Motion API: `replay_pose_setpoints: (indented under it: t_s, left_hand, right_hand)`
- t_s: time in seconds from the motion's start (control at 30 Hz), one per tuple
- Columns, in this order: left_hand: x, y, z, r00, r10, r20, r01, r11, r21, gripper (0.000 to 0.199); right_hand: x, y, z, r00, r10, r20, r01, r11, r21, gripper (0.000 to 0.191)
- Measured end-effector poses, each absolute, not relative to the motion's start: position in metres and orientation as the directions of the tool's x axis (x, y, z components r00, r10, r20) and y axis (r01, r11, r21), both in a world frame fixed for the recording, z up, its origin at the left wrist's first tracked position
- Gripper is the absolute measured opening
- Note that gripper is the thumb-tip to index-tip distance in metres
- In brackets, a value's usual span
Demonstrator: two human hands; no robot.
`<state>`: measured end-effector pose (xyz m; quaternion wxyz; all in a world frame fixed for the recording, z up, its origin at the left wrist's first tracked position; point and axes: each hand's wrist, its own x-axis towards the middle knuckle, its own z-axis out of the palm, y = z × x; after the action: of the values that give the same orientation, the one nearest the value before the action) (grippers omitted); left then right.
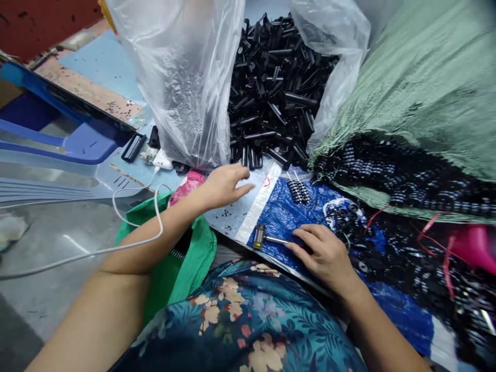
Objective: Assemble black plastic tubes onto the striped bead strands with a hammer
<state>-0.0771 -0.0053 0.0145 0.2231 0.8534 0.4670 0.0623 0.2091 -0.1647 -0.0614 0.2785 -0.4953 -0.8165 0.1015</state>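
Note:
My left hand reaches over the light blue tabletop with its fingers apart and nothing visible in them. It is close to the front of a heap of glossy black plastic pieces that spills from a clear plastic bag. My right hand is low over a blue woven sheet, fingers curled at the handle of a small hammer with a yellowish end. The rest of the handle is hidden by the hand. Just beyond lies a small block of black beaded rows with two thin metal pins sticking out.
A green woven sack on the right holds black beaded parts. Loose black discs and red ties lie below it. A white cable crosses my left forearm. A green bag hangs at the table edge; a blue plastic chair stands left.

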Motion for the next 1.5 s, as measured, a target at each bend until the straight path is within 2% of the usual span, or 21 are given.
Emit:
replay_pose_setpoints:
  t_s: [0.07,0.13,0.23,0.3,0.4,0.5,0.67,0.77,0.83,0.93,1.03,1.1,1.17,1.23,1.3,1.4,1.5]
  left_hand:
    - [-0.045,0.017,-0.002,0.437,0.899,0.04,0.861,-0.431,0.269,0.028]
    - [-0.025,0.042,-0.014,0.341,0.937,0.08,0.924,-0.349,0.157,0.031]
    - [-0.016,0.073,-0.025,0.243,0.969,0.05,0.966,-0.246,0.079,0.039]
    - [-0.017,0.083,-0.029,0.202,0.979,0.02,0.976,-0.203,0.073,0.042]
    - [-0.02,0.083,-0.031,0.177,0.984,0.002,0.981,-0.176,0.078,0.039]
    - [-0.025,0.077,-0.029,0.164,0.986,-0.009,0.985,-0.163,0.064,0.035]
    - [-0.035,0.067,-0.018,0.151,0.989,0.0,0.985,-0.15,0.08,0.029]
    - [-0.038,0.059,-0.009,0.146,0.989,0.022,0.978,-0.148,0.147,0.025]
    - [-0.039,0.053,-0.007,0.151,0.987,0.056,0.966,-0.16,0.202,0.023]
    - [-0.038,0.046,-0.011,0.142,0.986,0.088,0.958,-0.159,0.239,0.021]
    - [-0.038,0.043,-0.016,0.152,0.987,0.045,0.951,-0.158,0.267,0.019]
    - [-0.043,0.042,-0.017,0.155,0.986,0.063,0.938,-0.167,0.305,0.019]
    - [-0.048,0.041,-0.015,0.108,0.986,0.13,0.941,-0.143,0.306,0.022]
    - [-0.052,0.038,-0.013,0.063,0.986,0.157,0.961,-0.102,0.258,0.029]
    - [-0.049,0.035,-0.014,0.083,0.991,0.109,0.976,-0.103,0.192,0.035]
    - [-0.038,0.036,-0.022,0.114,0.993,0.041,0.986,-0.118,0.114,0.031]
    - [-0.033,0.044,-0.029,0.09,0.996,0.001,0.993,-0.09,0.083,0.022]
  right_hand:
    - [0.212,-0.156,-0.055,-0.343,0.878,0.334,0.736,0.472,-0.486,0.016]
    - [0.224,-0.143,-0.047,-0.257,0.905,0.34,0.742,0.41,-0.53,0.016]
    - [0.25,-0.111,-0.033,0.084,0.886,0.456,0.819,0.199,-0.538,0.022]
    - [0.265,-0.082,-0.025,0.248,0.826,0.507,0.865,0.047,-0.499,0.026]
    - [0.276,-0.037,-0.019,0.241,0.855,0.46,0.926,-0.062,-0.371,0.03]
    - [0.276,-0.009,-0.018,0.205,0.887,0.414,0.955,-0.088,-0.284,0.037]
    - [0.285,-0.019,-0.014,0.257,0.873,0.414,0.927,-0.101,-0.362,0.04]
    - [0.291,-0.05,-0.015,0.271,0.897,0.35,0.898,-0.104,-0.428,0.041]
    - [0.291,-0.074,-0.018,0.271,0.904,0.329,0.854,-0.068,-0.516,0.039]
    - [0.285,-0.108,-0.027,0.323,0.896,0.305,0.677,0.007,-0.736,0.035]
    - [0.278,-0.133,-0.034,0.465,0.856,0.226,0.352,0.055,-0.934,0.031]
    - [0.275,-0.144,-0.038,0.554,0.824,0.119,0.112,0.068,-0.991,0.031]
    - [0.272,-0.15,-0.043,0.572,0.82,-0.028,-0.101,0.036,-0.994,0.032]
    - [0.268,-0.15,-0.05,0.513,0.846,-0.149,-0.254,-0.016,-0.967,0.029]
    - [0.259,-0.144,-0.055,0.45,0.872,-0.193,-0.338,-0.033,-0.94,0.026]
    - [0.237,-0.134,-0.054,0.388,0.888,-0.246,-0.44,-0.056,-0.896,0.033]
    - [0.213,-0.134,-0.045,0.239,0.874,-0.423,-0.58,-0.221,-0.784,0.044]
